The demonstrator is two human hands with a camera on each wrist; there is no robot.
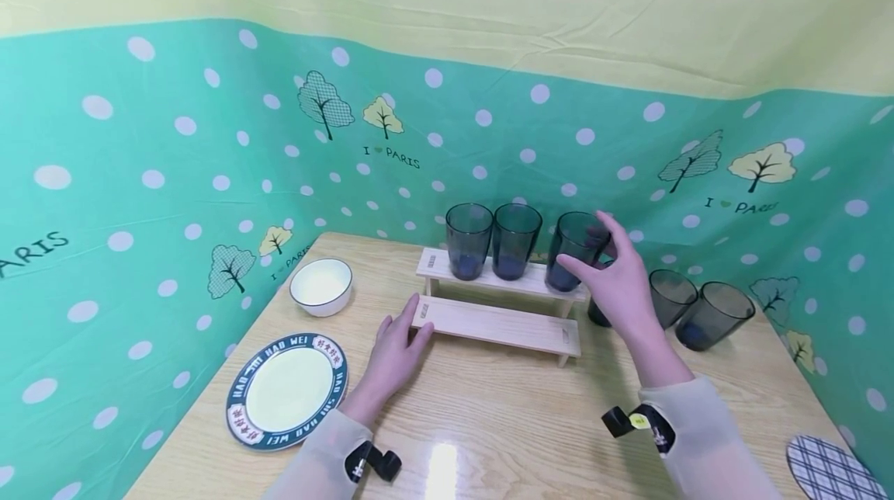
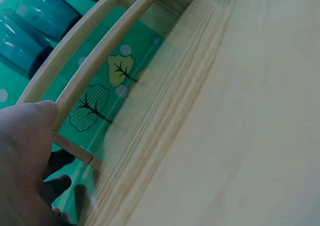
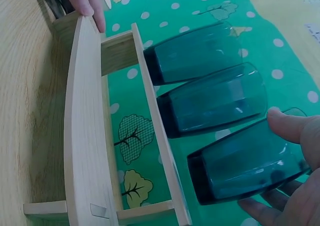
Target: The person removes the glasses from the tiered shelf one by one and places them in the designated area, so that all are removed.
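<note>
My right hand (image 1: 618,279) holds a dark tinted drinking glass (image 1: 574,251) between thumb and fingers at the right end of a two-step wooden rack (image 1: 499,325). In the right wrist view a gap shows between this glass (image 3: 245,163) and the upper step. Two similar glasses, one left (image 1: 469,240) and one middle (image 1: 516,240), stand upright on that step. My left hand (image 1: 400,348) grips the left end of the lower step, its thumb (image 2: 42,110) against the wood in the left wrist view. Some of its fingers are hidden there.
More tinted glasses, including a middle one (image 1: 672,298) and an outer one (image 1: 714,316), stand right of the rack, one partly behind my right hand. A white bowl (image 1: 321,287) and a blue-rimmed plate (image 1: 286,391) lie left. A checked round mat (image 1: 834,469) lies front right.
</note>
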